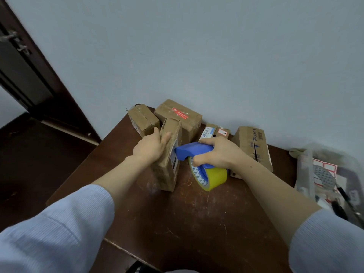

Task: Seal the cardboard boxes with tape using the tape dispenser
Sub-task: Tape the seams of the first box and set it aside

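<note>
A narrow cardboard box [167,170] stands on its edge in the middle of the dark wooden table [177,223]. My left hand [151,146] holds the box's upper left side, thumb over its top edge. My right hand [220,152] grips the blue tape dispenser [192,151], which carries a yellow tape roll [213,178]. The dispenser's blue front end touches the box's right face near a printed label. The roll's lower rim rests on the table just right of the box.
Several more cardboard boxes stand along the wall: one at back left [142,119], one with a red sticker [179,117], two small ones [214,133], and a larger printed one [254,146]. A clear plastic bag with labels and pens [331,178] lies at the right edge. A dark door [29,75] is at left.
</note>
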A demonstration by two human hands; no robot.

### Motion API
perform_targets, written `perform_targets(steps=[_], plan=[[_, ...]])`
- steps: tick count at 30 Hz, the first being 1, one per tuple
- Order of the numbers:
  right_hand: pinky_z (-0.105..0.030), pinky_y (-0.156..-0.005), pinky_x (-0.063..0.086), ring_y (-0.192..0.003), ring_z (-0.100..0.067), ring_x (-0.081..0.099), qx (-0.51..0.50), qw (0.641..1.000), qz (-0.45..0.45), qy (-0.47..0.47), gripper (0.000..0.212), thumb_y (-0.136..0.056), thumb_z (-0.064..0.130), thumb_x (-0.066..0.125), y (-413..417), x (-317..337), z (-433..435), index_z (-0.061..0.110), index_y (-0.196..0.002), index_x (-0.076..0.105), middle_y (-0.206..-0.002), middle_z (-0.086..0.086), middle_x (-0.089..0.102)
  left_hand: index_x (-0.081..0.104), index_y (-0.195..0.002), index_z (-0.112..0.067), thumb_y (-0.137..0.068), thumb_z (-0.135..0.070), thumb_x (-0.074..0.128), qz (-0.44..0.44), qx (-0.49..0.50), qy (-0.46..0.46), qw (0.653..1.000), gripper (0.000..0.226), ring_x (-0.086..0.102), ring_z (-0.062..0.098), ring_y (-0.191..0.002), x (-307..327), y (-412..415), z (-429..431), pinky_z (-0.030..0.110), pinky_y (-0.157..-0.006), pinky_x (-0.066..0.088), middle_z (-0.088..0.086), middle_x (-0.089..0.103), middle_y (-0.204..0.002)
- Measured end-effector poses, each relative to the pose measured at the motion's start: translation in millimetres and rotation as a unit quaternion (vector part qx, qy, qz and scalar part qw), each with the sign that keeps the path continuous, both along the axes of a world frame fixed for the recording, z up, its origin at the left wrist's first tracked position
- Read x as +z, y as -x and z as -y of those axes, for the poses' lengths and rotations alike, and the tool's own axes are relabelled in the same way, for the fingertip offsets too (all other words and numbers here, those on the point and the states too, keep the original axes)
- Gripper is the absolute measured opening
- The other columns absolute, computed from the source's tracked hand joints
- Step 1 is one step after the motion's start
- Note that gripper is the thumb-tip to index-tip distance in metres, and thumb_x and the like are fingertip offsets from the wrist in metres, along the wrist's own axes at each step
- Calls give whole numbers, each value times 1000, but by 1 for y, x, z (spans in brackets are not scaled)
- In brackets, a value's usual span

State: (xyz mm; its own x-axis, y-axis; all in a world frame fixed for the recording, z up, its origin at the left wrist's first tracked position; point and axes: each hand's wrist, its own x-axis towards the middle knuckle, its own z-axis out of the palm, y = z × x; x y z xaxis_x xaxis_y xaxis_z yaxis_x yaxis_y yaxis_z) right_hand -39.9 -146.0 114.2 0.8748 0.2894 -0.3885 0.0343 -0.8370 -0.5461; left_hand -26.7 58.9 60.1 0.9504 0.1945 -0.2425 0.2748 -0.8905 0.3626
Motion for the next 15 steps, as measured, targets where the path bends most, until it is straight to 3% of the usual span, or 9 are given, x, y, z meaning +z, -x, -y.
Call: perform_targets(steps=[3, 4, 6, 7, 8, 10, 11, 13, 15], plan=[[-30, -78, 48, -96, -18, 55, 1, 1000, 10, 17, 77, -70, 45, 72, -1, 0, 1, 26, -140, 45, -119, 4, 53, 41, -132, -1, -101, -44, 21, 8, 13, 42, 999, 57, 54, 34, -105, 0, -4, 2, 39, -83, 41, 21, 56, -125], [-29, -77, 47, -96, -18, 54, -2, 1000, 11, 20, 79, -69, 46, 72, -2, 0, 3, 27, -141, 44, -121, 4, 52, 41, -131, -1, -102, -40, 22, 3, 19, 69, 997, 53, 54, 32, -101, 0, -4, 3, 35, -80, 39, 21, 55, -125], [-27, -77, 42, -97, -16, 51, -10, 1000, 15, 25, 81, -70, 46, 72, -4, 1, 7, 28, -142, 41, -125, 3, 49, 11, -150, -9, -102, -35, 27, -12, 25, 120, 992, 57, 52, 35, -110, 0, -2, 1, 33, -83, 39, 23, 39, -142], [-26, -77, 40, -97, -16, 48, -11, 999, 19, 28, 81, -71, 46, 72, -4, 2, 8, 28, -143, 40, -128, 3, 48, -6, -151, -22, -101, -36, 29, 1, 10, 117, 993, 63, 46, 37, -122, 1, 1, -1, 35, -87, 40, 22, 21, -153], [-26, -77, 39, -98, -15, 46, -11, 999, 23, 30, 81, -71, 46, 72, -5, 2, 9, 28, -143, 39, -132, 3, 47, -10, -149, -34, -100, -41, 30, 35, -23, 78, 996, 64, 32, 33, -136, 2, 5, -3, 38, -95, 40, 14, 3, -159], [-25, -77, 38, -98, -14, 45, -9, 999, 27, 32, 80, -72, 45, 71, -5, 4, 10, 29, -143, 39, -133, 3, 46, 5, -151, -34, -95, -58, 21, 125, -145, -30, 981, 63, -10, 18, -146, 1, 9, -7, 39, -113, 21, 0, -11, -160], [-25, -77, 37, -98, -14, 44, -8, 999, 29, 34, 80, -72, 45, 71, -6, 5, 10, 29, -143, 39, -133, 3, 45, 12, -152, -26, -90, -66, 13, 151, -212, -67, 963, 73, -20, 13, -142, -3, 9, -9, 35, -116, 6, -1, -8, -160], [-26, -77, 38, -98, -14, 44, -6, 999, 32, 38, 80, -72, 45, 71, -6, 7, 11, 29, -143, 38, -135, 2, 44, 10, -152, -17, -83, -71, 5, 142, -283, -77, 945, 87, -19, 9, -142, -7, 6, -12, 27, -115, -9, 1, -2, -160], [-27, -78, 39, -100, -16, 45, -10, 999, 34, 37, 80, -72, 45, 72, -8, 9, 14, 29, -144, 38, -137, 1, 43, 4, -152, -25, -90, -66, 14, 100, -270, -20, 957, 75, -12, 13, -145, -8, 0, -8, 26, -114, -8, 2, 0, -160]])
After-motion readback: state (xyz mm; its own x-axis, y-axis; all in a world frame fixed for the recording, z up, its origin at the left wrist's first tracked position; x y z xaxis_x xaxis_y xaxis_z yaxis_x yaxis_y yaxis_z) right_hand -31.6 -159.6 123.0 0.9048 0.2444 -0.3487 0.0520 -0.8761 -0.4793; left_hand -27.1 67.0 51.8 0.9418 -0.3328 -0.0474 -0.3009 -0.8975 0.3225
